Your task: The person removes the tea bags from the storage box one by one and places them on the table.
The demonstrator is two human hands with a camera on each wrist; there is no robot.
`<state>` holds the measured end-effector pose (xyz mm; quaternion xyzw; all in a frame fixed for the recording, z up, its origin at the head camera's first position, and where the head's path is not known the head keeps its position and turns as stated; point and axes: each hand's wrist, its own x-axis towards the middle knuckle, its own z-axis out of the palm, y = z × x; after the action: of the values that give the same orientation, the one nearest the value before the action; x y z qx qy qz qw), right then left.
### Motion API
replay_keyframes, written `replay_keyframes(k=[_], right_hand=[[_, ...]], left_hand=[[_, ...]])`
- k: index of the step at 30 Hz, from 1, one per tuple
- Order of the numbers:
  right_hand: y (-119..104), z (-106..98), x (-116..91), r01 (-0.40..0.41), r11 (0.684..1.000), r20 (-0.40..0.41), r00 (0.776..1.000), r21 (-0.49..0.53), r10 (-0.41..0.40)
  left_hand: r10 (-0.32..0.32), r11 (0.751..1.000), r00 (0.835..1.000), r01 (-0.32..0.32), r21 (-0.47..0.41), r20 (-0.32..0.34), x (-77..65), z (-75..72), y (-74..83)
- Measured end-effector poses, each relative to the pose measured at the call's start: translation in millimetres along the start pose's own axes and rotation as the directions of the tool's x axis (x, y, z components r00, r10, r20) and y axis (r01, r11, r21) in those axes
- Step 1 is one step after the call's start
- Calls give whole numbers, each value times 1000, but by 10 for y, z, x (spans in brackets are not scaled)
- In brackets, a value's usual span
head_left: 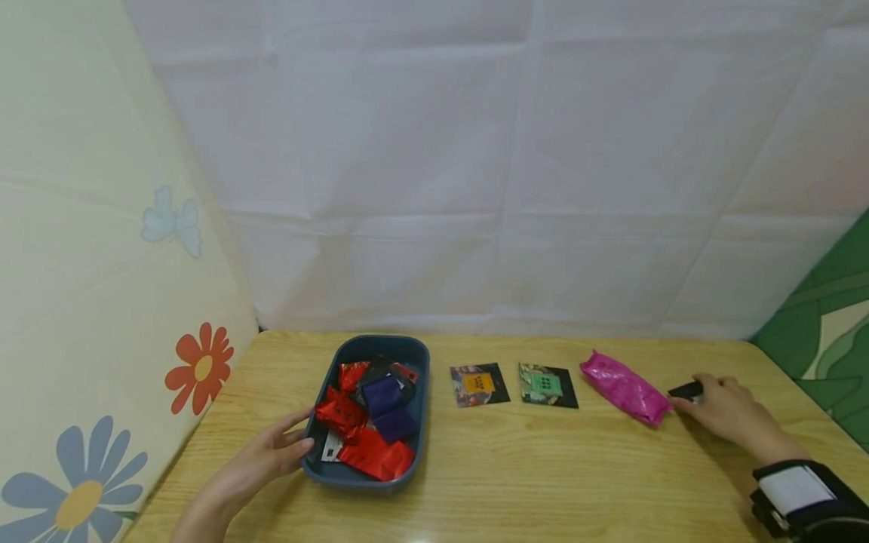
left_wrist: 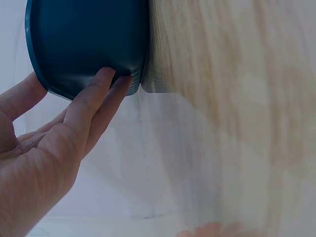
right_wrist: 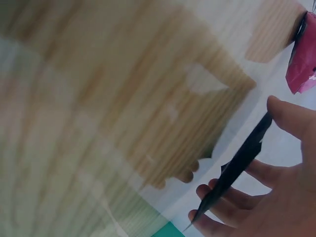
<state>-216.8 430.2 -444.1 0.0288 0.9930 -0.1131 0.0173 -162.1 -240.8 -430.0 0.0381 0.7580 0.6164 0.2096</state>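
My left hand (head_left: 271,451) rests at the left side of the blue tray (head_left: 380,344), its fingers (left_wrist: 91,96) parted from the thumb: the fingertips touch the outer wall and the thumb lies against the rim. In the tray are red packets (head_left: 377,455), a dark purple packet (head_left: 387,406) and some black and whitish ones, overlapping. Well apart, near the right end of the tabletop (head_left: 516,475), my right hand (head_left: 729,413) pinches a thin black packet (right_wrist: 232,168), thumb on one edge and fingers (right_wrist: 222,207) on the other. Just beside it lies a shiny pink packet (head_left: 626,388). Between that and the tray, two square packets lie flat, one with a green label (head_left: 548,385), one with an orange label (head_left: 480,384).
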Motion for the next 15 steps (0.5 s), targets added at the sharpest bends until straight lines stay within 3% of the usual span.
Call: replay_keyframes(k=[15], right_hand=[[33,41,12,41,999,64,997,11,-42]], left_hand=[[3,1000,1000,-3,16,-12,5,0,34]])
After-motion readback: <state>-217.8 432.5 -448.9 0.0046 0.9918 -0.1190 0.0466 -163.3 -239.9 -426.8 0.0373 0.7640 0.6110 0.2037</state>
